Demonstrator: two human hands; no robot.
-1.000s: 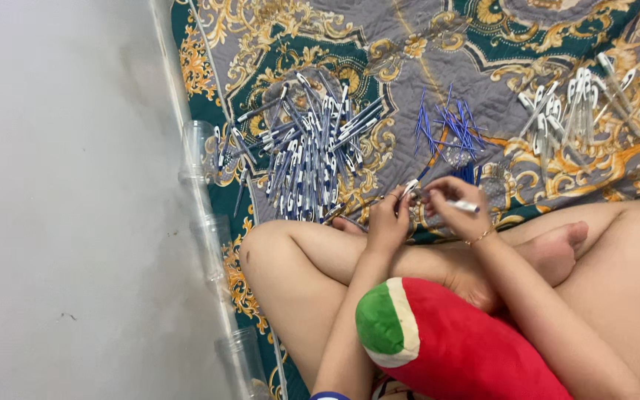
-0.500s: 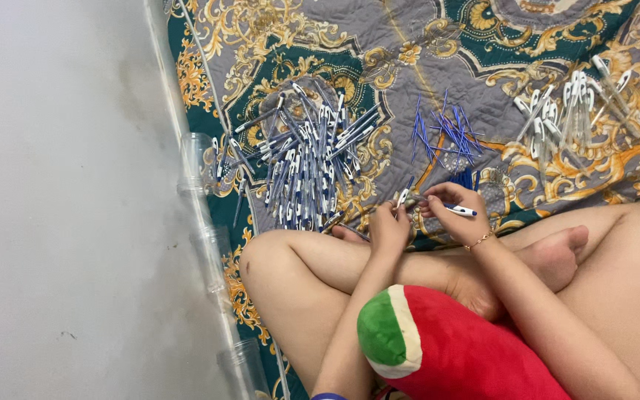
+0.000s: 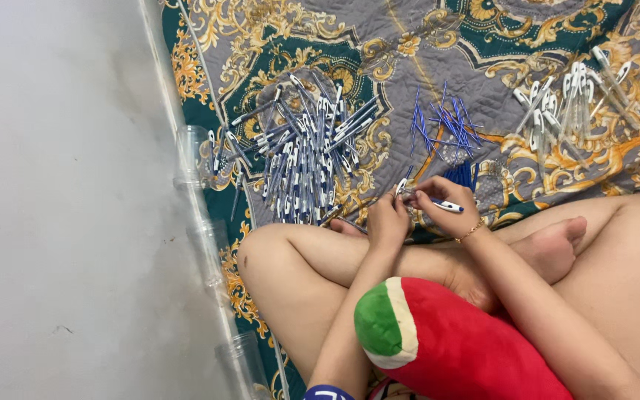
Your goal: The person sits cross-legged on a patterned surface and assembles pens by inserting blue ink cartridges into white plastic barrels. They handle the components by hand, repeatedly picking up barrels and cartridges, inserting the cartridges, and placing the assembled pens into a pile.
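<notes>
I sit cross-legged on a patterned quilt [image 3: 424, 52]. My two hands meet just above my knees. My right hand [image 3: 442, 201], with a thin bracelet on the wrist, is closed around a white and blue pen [image 3: 450, 207]. My left hand [image 3: 388, 220] pinches the pen's other end, where a white tip [image 3: 401, 185] pokes out. A pile of several white and blue pens [image 3: 305, 159] lies on the quilt just left of my hands. Loose blue refills [image 3: 446, 122] lie right behind them.
Several white pen barrels [image 3: 564, 96] lie at the far right of the quilt. Clear plastic cups [image 3: 190, 155] stand along the quilt's left edge beside a grey floor [image 3: 53, 200]. A red, white and green plush cushion [image 3: 438, 341] rests on my lap.
My hands stay together on the pen and their fingers shift only slightly. The view drifts a little.
</notes>
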